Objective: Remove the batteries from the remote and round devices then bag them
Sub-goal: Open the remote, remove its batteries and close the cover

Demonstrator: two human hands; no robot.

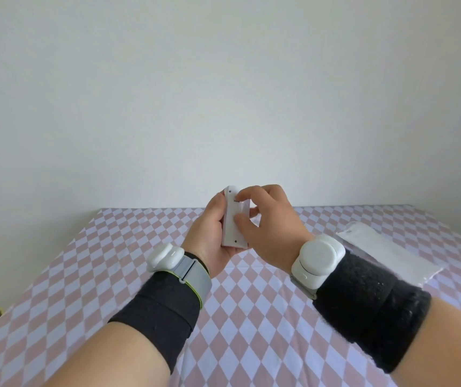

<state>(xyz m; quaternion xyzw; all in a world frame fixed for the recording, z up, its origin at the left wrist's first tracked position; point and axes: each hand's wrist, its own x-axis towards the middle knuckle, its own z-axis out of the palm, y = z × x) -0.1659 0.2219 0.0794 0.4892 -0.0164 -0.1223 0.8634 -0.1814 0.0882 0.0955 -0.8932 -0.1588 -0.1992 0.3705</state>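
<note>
Fingers: left hand (209,230) curled round remote (230,234) | right hand (269,227) pinching its upper half

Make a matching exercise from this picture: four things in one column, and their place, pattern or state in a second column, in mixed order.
1 remote
2 plastic bag
3 tablecloth
4 right hand

A lies flat at the right side
B pink and white diamonds
C gripped by the left hand, lifted
D thumb and finger on the remote

Pairs: 1-C, 2-A, 3-B, 4-D
</note>
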